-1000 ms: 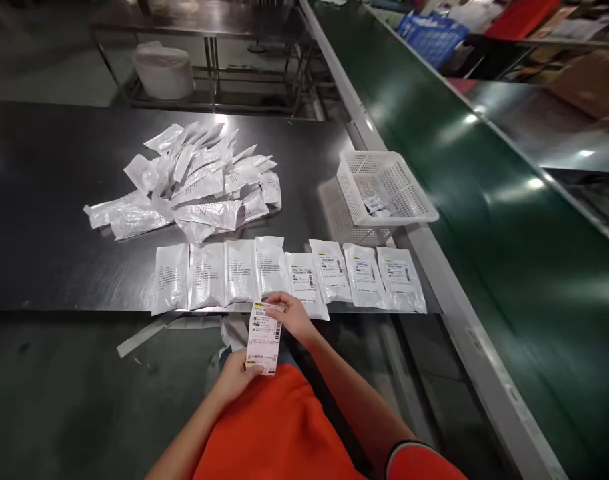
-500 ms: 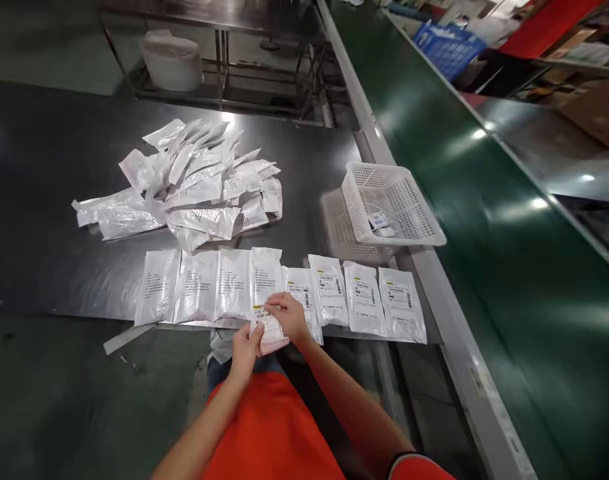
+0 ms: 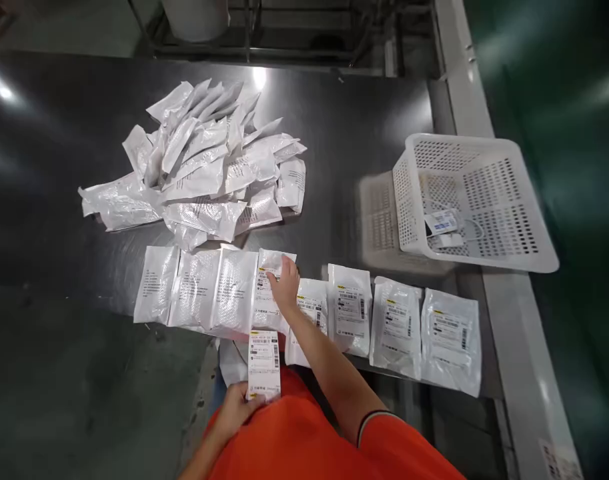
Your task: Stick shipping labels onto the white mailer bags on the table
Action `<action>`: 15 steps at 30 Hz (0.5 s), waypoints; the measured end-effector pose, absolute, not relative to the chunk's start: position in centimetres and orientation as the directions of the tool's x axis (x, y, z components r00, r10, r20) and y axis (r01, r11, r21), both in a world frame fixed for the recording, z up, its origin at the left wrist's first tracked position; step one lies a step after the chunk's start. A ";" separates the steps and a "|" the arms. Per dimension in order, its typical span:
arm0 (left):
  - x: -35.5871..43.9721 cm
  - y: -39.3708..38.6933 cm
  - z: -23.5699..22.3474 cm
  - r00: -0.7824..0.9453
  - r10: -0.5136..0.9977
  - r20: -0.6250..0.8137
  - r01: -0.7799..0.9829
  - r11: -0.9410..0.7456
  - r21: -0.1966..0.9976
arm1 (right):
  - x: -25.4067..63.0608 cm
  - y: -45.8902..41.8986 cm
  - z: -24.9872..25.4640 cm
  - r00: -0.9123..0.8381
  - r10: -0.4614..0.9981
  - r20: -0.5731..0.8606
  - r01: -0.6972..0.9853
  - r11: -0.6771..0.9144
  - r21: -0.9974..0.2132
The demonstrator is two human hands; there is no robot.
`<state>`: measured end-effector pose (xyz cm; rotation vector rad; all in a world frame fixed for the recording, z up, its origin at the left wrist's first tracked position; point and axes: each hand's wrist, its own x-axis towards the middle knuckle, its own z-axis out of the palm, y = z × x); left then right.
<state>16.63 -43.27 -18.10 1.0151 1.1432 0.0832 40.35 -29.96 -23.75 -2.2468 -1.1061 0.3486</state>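
My left hand (image 3: 237, 408) pinches printed shipping labels (image 3: 264, 367) by their lower edge, close to my body. My right hand (image 3: 285, 283) lies on the fourth white packet from the left, thumb apart from the other fingers, touching the label (image 3: 267, 293) on its face. To the left sit several packets (image 3: 193, 287) with only printed text showing. On the right, a labelled packet (image 3: 307, 340) is partly hidden by my forearm, and more labelled packets (image 3: 351, 310) continue the row along the table's near edge.
A heap of white packets (image 3: 199, 160) lies on the metal table (image 3: 334, 147) behind the row. A white perforated basket (image 3: 494, 260) with small cards inside stands at the right, beside the green conveyor belt (image 3: 574, 167).
A label now lies on the fourth packet, which showed only printed text before. My right hand has moved up from the labels onto it; my left hand has drawn down. The view has shifted closer.
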 end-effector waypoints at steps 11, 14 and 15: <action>12.8 -39.2 -15.1 0.404 0.747 -0.527 0.485 0.314 0.816 | 36.5 -31.2 -23.9 0.246 0.951 -0.189 0.928 -0.287 -0.237; 10.5 -38.6 -15.5 0.418 0.731 -0.539 0.467 0.335 0.818 | 36.6 -30.9 -23.3 0.321 0.936 -0.146 0.903 -0.349 -0.252; 9.6 -38.3 -15.7 0.426 0.723 -0.544 0.460 0.344 0.818 | 36.2 -31.2 -22.8 0.348 0.927 -0.137 0.884 -0.373 -0.281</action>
